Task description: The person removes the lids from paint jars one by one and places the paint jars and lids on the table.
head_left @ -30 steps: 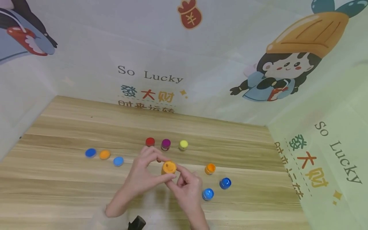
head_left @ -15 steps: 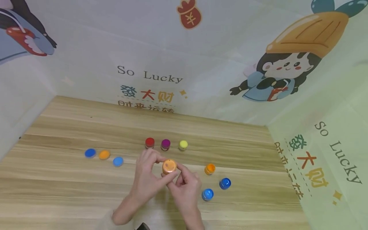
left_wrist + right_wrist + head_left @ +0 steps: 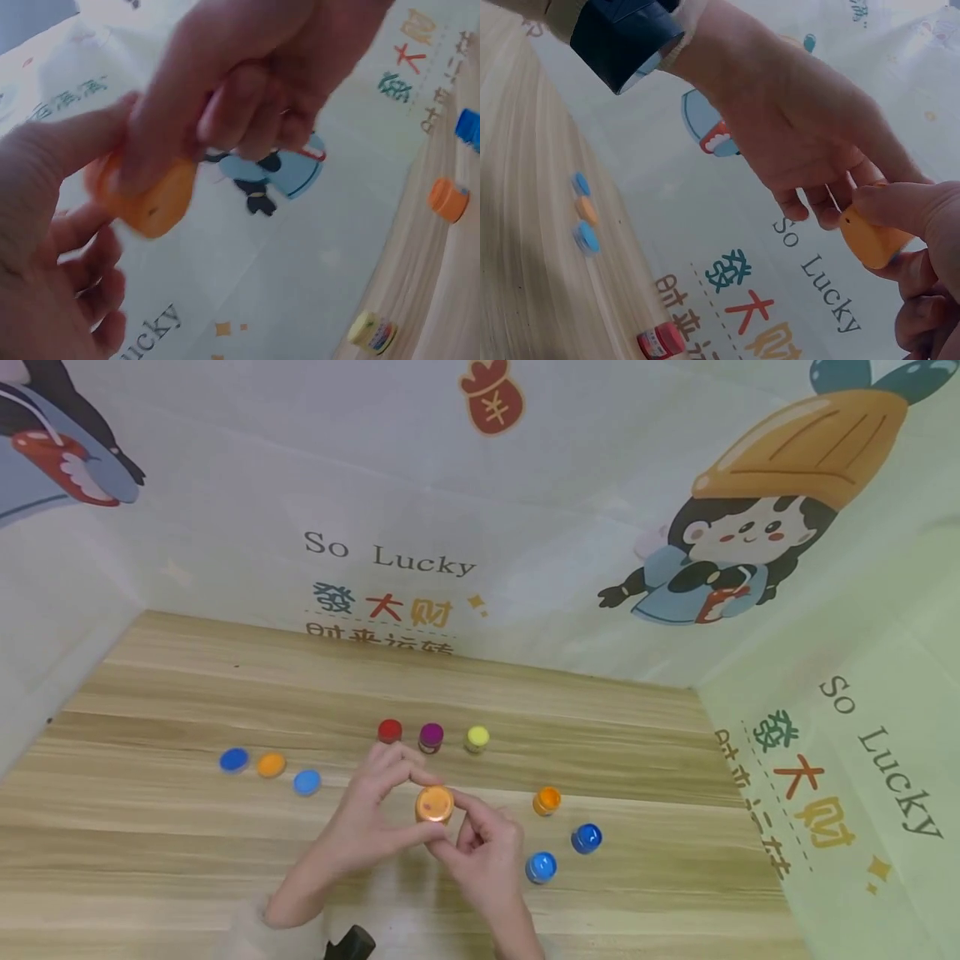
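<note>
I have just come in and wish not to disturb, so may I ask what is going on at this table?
A person pinches a small orange jar above the table with left hand and right hand. I cannot tell whether its lid is on. At the right stand an open orange jar, open dark blue jar and open light blue jar; three lids lie at the left. Farther back, a red jar, purple jar and yellow jar look closed.

A wood-grain tabletop (image 3: 150, 843) is serving as a small screened-off workspace (image 3: 652, 760). Pale sheeting (image 3: 555, 560) with cartoon figures (image 3: 742, 556) and "So Lucky" lettering (image 3: 423, 561) is enclosing three sides.
</note>
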`<state>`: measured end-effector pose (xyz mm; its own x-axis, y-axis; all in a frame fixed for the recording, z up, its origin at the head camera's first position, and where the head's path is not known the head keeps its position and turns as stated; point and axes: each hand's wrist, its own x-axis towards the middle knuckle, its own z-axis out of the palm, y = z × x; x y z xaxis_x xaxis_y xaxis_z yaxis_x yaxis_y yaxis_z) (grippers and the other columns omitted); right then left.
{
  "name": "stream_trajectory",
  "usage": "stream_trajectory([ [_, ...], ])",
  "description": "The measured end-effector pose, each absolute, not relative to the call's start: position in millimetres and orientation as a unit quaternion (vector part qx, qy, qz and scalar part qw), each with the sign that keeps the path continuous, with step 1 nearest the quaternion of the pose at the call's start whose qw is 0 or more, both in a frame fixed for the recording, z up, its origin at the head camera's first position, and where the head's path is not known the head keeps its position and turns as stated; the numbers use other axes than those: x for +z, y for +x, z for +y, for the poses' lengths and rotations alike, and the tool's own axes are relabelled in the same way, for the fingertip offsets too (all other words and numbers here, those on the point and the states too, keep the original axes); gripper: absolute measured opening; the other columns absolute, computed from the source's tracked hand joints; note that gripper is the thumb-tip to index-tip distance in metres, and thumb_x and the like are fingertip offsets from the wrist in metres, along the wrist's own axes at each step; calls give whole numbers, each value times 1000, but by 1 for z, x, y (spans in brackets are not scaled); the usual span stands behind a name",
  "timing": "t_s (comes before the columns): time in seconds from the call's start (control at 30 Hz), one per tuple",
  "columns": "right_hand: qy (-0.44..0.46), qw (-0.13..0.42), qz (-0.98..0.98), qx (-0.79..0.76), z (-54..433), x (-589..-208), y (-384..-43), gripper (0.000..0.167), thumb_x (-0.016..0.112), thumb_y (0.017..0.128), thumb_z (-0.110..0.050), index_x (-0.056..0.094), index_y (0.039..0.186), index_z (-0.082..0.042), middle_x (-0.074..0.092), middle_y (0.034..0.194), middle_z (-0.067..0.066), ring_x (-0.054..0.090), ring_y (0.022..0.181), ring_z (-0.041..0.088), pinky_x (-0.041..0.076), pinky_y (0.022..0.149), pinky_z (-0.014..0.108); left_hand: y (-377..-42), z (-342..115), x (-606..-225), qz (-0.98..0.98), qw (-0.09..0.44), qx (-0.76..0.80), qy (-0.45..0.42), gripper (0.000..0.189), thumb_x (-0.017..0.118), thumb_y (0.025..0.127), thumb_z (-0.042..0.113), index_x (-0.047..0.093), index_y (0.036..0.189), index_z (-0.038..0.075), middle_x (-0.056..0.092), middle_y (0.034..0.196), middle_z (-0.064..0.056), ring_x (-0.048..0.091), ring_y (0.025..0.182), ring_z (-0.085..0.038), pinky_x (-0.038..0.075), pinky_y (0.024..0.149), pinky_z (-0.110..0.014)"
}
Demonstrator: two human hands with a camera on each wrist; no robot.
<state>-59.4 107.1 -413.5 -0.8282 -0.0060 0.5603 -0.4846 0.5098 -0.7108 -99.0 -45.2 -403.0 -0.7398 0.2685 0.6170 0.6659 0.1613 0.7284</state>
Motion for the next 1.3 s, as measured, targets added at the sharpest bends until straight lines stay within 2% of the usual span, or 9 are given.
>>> stream_trajectory([
  [0.17,149,294,-825,459,104,-416,-60,30,82,65,-8,72,94,-9,42,46,-7,33,45,-4,28,58,23,-93,-37,-400,-751,204,-568,-269,40,88,56,14,61,85,14,55,92,0,40,93,-17,29,81,-36],
  [0.33,154,271,-821,479,107,-414,-60,29,82,68,-10,71,95,-9,41,46,-6,33,45,-2,28,59,24,-96,-48,-399,-748,140,-563,-322,40,82,66,7,68,103,11,55,101,2,38,100,-17,30,84,-40],
  [0.43,155,250,-821,490,109,-412,-60,27,81,70,-12,72,96,-11,41,46,-7,33,46,-3,27,60,25,-98,-53,-399,-738,123,-566,-345,37,79,69,4,69,105,9,55,100,3,39,101,-17,32,84,-39],
  [0.63,148,273,-827,468,107,-412,-59,29,83,67,-11,71,93,-11,41,46,-7,33,45,-3,27,59,23,-95,-40,-403,-739,204,-571,-296,40,86,57,9,62,89,11,56,92,0,44,96,-19,33,85,-34],
  [0.73,144,291,-825,462,106,-413,-60,31,85,63,-11,71,90,-10,42,47,-7,33,45,-3,27,59,22,-90,-33,-401,-757,232,-553,-259,47,89,55,20,57,88,11,55,92,0,43,94,-19,31,83,-35],
  [0.87,141,291,-822,469,107,-413,-60,30,85,64,-10,70,89,-10,41,47,-7,33,45,-3,28,60,24,-90,-38,-399,-770,201,-536,-280,47,86,61,21,63,100,10,55,102,1,40,97,-18,29,83,-41],
  [0.97,136,281,-823,474,108,-412,-59,27,82,66,-10,71,90,-10,41,46,-7,32,45,-4,28,62,26,-93,-45,-399,-759,169,-546,-311,41,82,66,11,68,105,11,56,104,2,39,99,-19,29,84,-42],
  [1.2,139,273,-827,471,107,-412,-59,28,82,66,-10,71,92,-10,41,46,-7,32,44,-4,28,62,26,-93,-42,-398,-749,213,-555,-293,39,87,56,13,62,86,14,57,94,0,41,94,-19,28,82,-40],
  [1.3,140,269,-825,476,106,-412,-59,28,83,66,-10,71,92,-9,41,47,-7,33,45,-3,28,63,28,-92,-41,-399,-762,215,-539,-288,43,87,57,17,60,90,13,57,97,1,40,93,-18,28,81,-40],
])
